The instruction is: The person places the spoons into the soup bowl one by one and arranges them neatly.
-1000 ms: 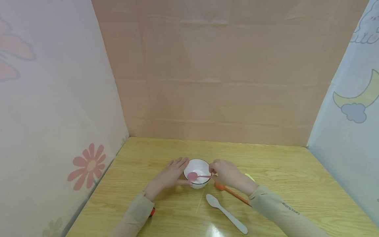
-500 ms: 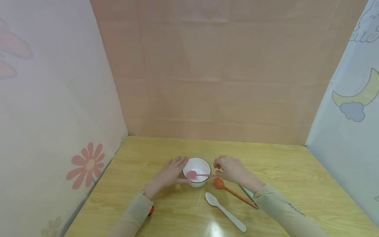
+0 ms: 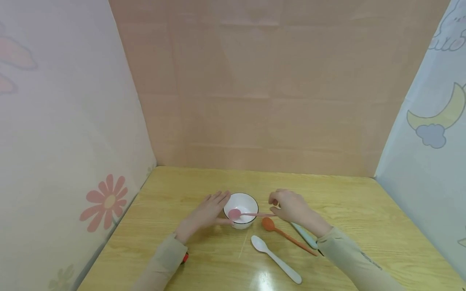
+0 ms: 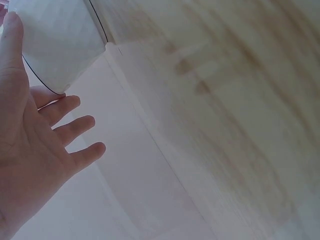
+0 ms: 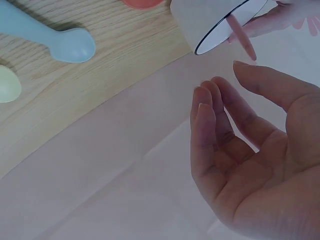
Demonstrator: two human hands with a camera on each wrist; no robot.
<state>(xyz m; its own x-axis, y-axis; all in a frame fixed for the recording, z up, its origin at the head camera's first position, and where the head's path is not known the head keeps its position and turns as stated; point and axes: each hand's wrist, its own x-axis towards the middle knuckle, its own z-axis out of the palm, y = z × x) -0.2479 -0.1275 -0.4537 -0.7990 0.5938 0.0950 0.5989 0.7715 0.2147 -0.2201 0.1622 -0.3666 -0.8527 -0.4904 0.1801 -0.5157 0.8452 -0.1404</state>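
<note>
A white bowl (image 3: 242,226) with a dark rim stands mid-table, held at its left side between the thumb and index finger of my left hand (image 3: 204,215). In the left wrist view, the other fingers stand away from the bowl (image 4: 62,40). The pink spoon (image 3: 234,214) lies across the bowl, its handle jutting over the right rim. Just beyond the handle's end is my right hand (image 3: 292,207), fingers loosely bent. The right wrist view shows a gap between that hand (image 5: 255,155) and the spoon's handle (image 5: 242,37), with nothing in the fingers.
An orange spoon (image 3: 268,224) and a white spoon (image 3: 278,260) lie right and front of the bowl. A light blue spoon (image 3: 305,235) is partly under the right forearm. The right wrist view adds a pale yellow piece (image 5: 7,84). A small red item (image 3: 185,258) sits by the left sleeve.
My right hand has let go of the pink spoon's handle and moved right, away from the bowl, uncovering more of the blue spoon. My left hand stays at the bowl.
</note>
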